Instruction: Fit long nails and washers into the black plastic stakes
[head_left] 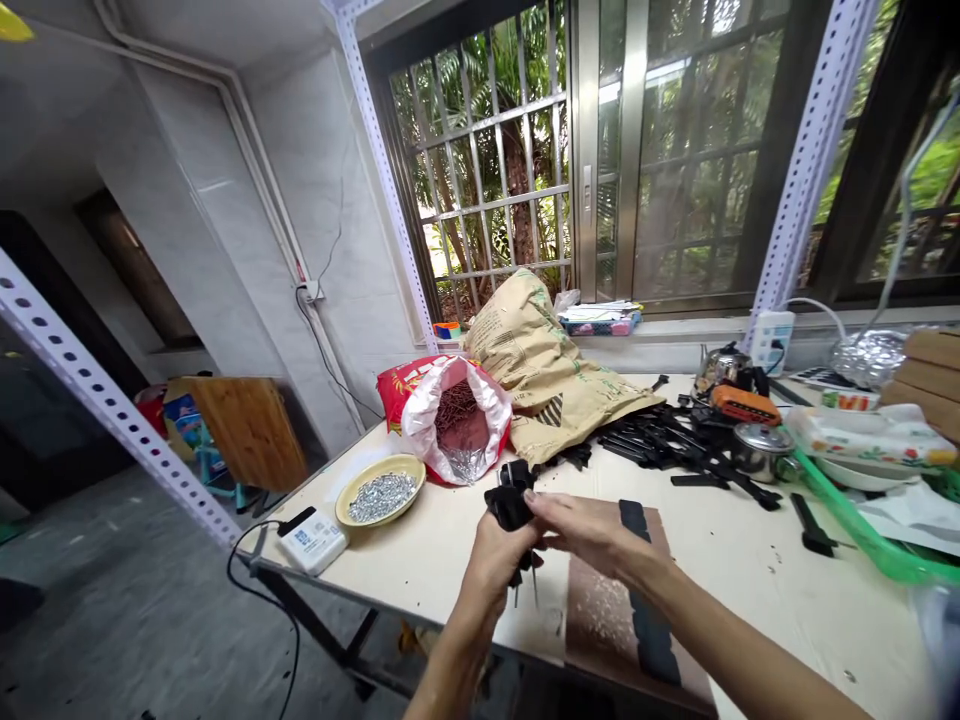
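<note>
Above the table's front edge, my left hand (491, 560) is closed around a bundle of black plastic parts (511, 500). Thin metal pins stick out of the bundle below the hand. My right hand (577, 528) reaches in from the right, its thumb and fingers closed on the side of the same parts. Its fingertips are partly hidden, so any smaller piece between them cannot be made out. Left of my hands, a cream bowl (343, 506) holds small silvery metal pieces. Behind it, a red and white bag (415, 425) lies open, with reddish-brown pieces inside.
A large brown paper sack (517, 340) leans by the window. Loose black plastic parts (660, 440) lie in a pile to its right. A brown board with a dark strip (600, 620) rests at the front edge. A green tray (847, 535) and white box (313, 542) flank the work area.
</note>
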